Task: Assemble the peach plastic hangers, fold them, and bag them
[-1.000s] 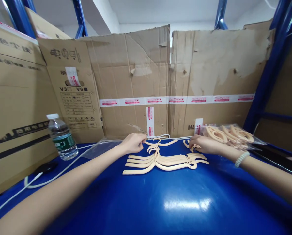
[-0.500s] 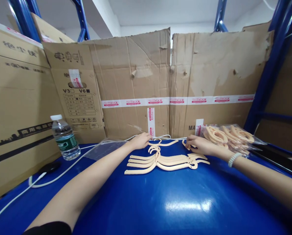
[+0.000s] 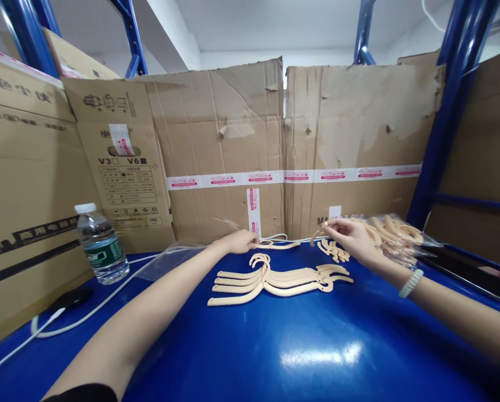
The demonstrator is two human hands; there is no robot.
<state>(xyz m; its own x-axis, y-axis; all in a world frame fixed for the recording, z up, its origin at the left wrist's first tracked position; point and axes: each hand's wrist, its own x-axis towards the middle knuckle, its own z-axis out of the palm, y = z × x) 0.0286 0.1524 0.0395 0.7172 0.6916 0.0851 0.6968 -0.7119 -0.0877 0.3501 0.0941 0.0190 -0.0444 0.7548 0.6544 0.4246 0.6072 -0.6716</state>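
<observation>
My left hand (image 3: 242, 241) is closed at the far side of the table, its fingers on the left end of a beige plastic hanger (image 3: 287, 246). My right hand (image 3: 348, 234) is raised a little and pinches a small curved beige hanger piece (image 3: 314, 239), which hangs from the fingertips. Below that hand lies a pile of small beige pieces (image 3: 334, 250). Nearer to me, several beige hangers (image 3: 294, 287) lie in an overlapping row, their hooks pointing away and short curved pieces at their right ends.
Clear bags of beige parts (image 3: 394, 231) sit at the right, beside a dark flat device (image 3: 470, 271). A water bottle (image 3: 103, 251), a black object (image 3: 71, 298) with a white cable (image 3: 103, 301) and a clear plastic bag (image 3: 166, 262) lie left. Cardboard (image 3: 224, 145) walls the back.
My right hand has lifted a curved piece off the table, uncovering the small pile. My left hand has closed at the hanger's left end. The view has shifted slightly.
</observation>
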